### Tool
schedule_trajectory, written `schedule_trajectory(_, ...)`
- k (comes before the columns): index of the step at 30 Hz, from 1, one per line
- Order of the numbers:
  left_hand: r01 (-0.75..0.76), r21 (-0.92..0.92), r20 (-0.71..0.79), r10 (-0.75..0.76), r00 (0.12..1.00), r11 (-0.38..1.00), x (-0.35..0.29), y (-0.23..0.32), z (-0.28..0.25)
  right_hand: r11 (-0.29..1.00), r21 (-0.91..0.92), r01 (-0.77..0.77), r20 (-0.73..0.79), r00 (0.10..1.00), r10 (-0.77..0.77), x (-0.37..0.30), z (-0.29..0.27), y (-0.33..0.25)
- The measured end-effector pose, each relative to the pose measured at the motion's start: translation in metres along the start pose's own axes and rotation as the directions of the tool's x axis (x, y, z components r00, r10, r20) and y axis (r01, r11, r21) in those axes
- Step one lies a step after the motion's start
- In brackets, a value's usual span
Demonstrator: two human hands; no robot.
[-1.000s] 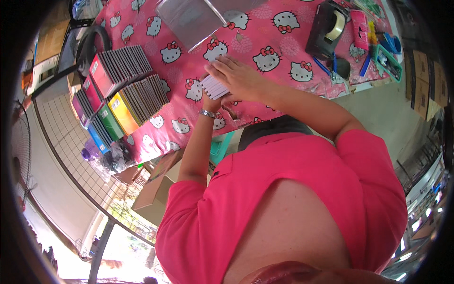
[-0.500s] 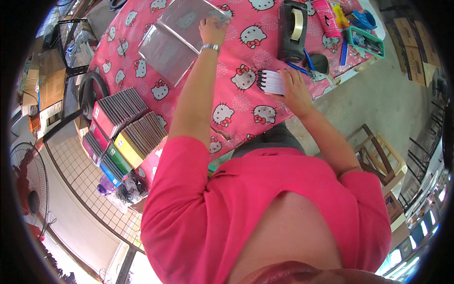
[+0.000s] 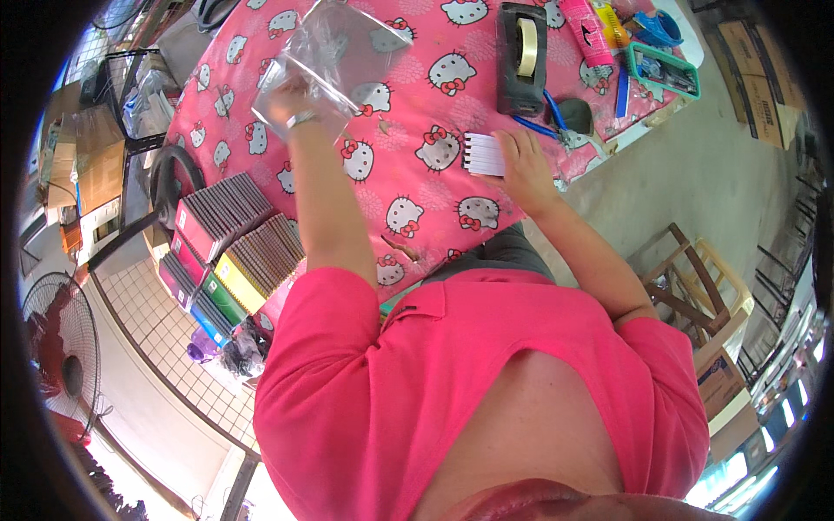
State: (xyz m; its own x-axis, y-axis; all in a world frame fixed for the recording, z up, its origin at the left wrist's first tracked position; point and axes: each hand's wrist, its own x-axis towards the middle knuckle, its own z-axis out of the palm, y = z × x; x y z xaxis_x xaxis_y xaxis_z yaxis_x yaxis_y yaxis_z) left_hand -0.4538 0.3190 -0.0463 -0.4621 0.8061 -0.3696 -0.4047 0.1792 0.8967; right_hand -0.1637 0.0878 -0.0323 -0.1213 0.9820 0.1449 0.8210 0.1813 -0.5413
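Observation:
My left hand (image 3: 291,100) is at the clear plastic sleeves (image 3: 339,56) on the upper left of the table. Clear film covers part of that hand, and its fingers are blurred, so their grip does not show. In my right hand (image 3: 527,169) is a small spiral notepad (image 3: 484,154) with white lined pages and black binding rings on its left side. The fingers lie over its right edge, close above the table's near edge.
A black tape dispenser (image 3: 521,61), blue-handled scissors (image 3: 556,113) and a green tray (image 3: 638,65) of small tools lie at the upper right. Stacked coloured spiral notebooks (image 3: 230,234) stand at the left edge. A fan (image 3: 65,356) is at far left.
My left hand has moved left and nearer to me, from the right sleeve to the left one. The plastic there has shifted and bunched. The right hand keeps the notepad, now turned flatter.

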Motion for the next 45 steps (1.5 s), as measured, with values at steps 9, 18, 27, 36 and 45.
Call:
schedule_trajectory(9, -0.626, 0.663, 0.619, 0.170, 0.767, 0.409, -0.092, -0.018, -0.116, 0.997, -0.005, 0.076, -0.003, 0.997, -0.076, 0.012, -0.007, -0.008)
schedule_trajectory(18, -0.927, 0.370, 0.911, -0.218, 0.349, 0.062, -0.205, -0.104, -0.166, 0.961, 0.220, -0.165, -0.115, 0.974, 0.194, 0.044, -0.064, -0.049)
schedule_trajectory(27, -0.942, 0.336, 0.930, -0.169, 0.327, 0.028, -0.237, -0.114, -0.195, 0.489, 0.504, -0.711, 0.568, 0.700, 0.433, 0.065, 0.112, -0.070)
schedule_trajectory(36, -0.880, 0.467, 0.883, 0.004, 0.469, 0.087, -0.264, -0.116, -0.197, 0.599, 0.285, -0.748, 0.628, 0.618, 0.473, 0.075, 0.146, -0.077)
schedule_trajectory(45, -0.804, 0.593, 0.798, 0.105, 0.593, 0.035, -0.264, -0.128, -0.187, 0.896, -0.073, -0.438, 0.551, 0.731, 0.403, 0.093, 0.129, -0.094)
